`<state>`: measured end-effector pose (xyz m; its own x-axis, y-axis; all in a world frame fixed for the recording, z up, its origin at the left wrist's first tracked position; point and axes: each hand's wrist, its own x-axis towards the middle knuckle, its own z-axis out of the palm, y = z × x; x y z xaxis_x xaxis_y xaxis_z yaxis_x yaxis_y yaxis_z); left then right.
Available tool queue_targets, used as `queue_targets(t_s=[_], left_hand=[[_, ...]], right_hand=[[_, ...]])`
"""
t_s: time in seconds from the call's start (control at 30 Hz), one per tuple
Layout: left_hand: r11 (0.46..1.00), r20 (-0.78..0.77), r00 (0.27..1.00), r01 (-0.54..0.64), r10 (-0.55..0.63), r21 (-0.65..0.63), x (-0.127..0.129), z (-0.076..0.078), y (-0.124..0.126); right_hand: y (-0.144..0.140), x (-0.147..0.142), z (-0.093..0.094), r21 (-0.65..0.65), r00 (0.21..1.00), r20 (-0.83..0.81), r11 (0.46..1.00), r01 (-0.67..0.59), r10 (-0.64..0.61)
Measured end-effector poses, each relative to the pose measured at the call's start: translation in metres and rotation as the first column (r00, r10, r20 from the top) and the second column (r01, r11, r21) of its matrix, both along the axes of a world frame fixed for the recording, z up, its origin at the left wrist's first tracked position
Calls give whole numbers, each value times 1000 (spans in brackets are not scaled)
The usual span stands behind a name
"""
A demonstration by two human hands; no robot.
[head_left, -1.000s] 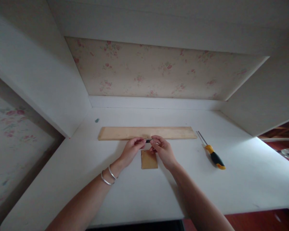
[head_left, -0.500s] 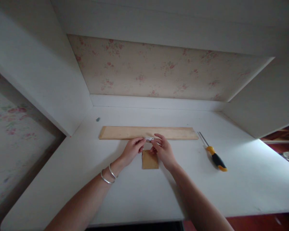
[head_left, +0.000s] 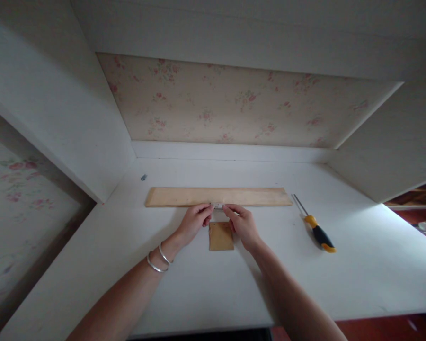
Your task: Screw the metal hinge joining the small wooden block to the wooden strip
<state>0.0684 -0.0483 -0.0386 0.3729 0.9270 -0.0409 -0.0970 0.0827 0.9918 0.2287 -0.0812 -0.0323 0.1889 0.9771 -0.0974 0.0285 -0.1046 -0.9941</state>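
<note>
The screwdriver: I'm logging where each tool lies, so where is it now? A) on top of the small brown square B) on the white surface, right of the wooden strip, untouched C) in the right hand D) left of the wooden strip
B: the screwdriver lies on the white surface just past the right end of the wooden strip, while both hands, left hand and right hand, pinch a small metal piece.

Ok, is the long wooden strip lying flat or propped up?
Flat: the wooden strip lies full length on the white desk, just beyond both hands' fingertips.

One plank (head_left: 218,196), one brown square (head_left: 220,236), one screwdriver (head_left: 315,229), two bangles (head_left: 158,258), perhaps one clip (head_left: 218,205).
</note>
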Motion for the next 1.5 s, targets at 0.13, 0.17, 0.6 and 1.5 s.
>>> queue_targets(t_s=[0.13,0.17,0.6,1.5], left_hand=[[999,57,998,19,-17,-33,0,-2,1],[999,77,997,13,-9,-52,0,-2,1],[983,237,968,-36,79,-178,1,-4,1],[1000,53,998,-19,20,-11,0,-2,0]], right_hand=[[-1,0,4,-26,994,-108,999,-28,25],[-1,0,5,-34,989,-146,999,-38,32],[-3,-2,8,2,979,-199,999,-54,53],[0,-1,-2,105,985,-151,992,-64,79]])
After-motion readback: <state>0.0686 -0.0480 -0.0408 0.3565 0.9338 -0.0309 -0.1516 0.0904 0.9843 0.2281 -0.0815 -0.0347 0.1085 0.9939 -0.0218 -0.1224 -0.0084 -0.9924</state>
